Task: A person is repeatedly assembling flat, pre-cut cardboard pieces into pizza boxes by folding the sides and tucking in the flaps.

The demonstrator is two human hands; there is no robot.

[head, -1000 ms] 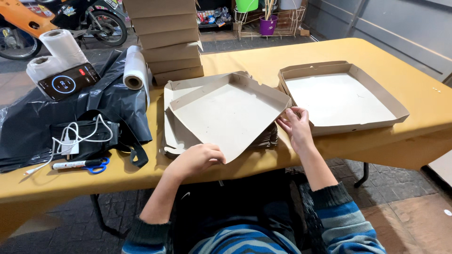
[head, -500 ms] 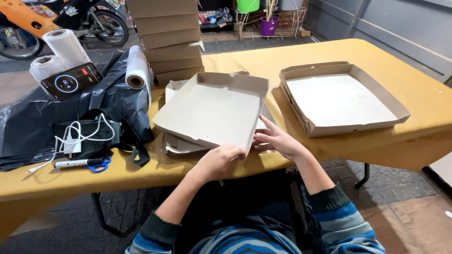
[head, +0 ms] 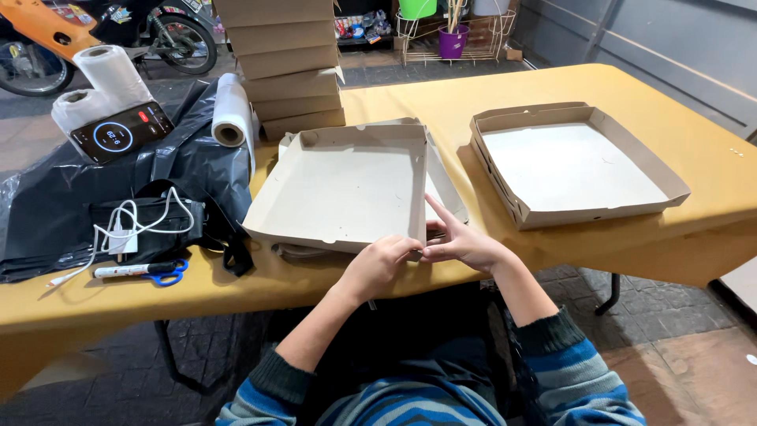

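Now both hands meet at near right corner of tray. Left hand curled shut, pinching corner flap; right hand pinching same corner, index finger raised along side wall, likely bracing wall upright. Tray tilted, near edge lifted over table edge, resting on flat blanks. Cardboard thin, matte, grey-beige, creased walls. Second tray well apart at right, finished, white inside. Box stack behind; black bag left.

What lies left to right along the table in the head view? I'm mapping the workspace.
Phone → plastic roll → cardboard tray being folded → finished open tray.
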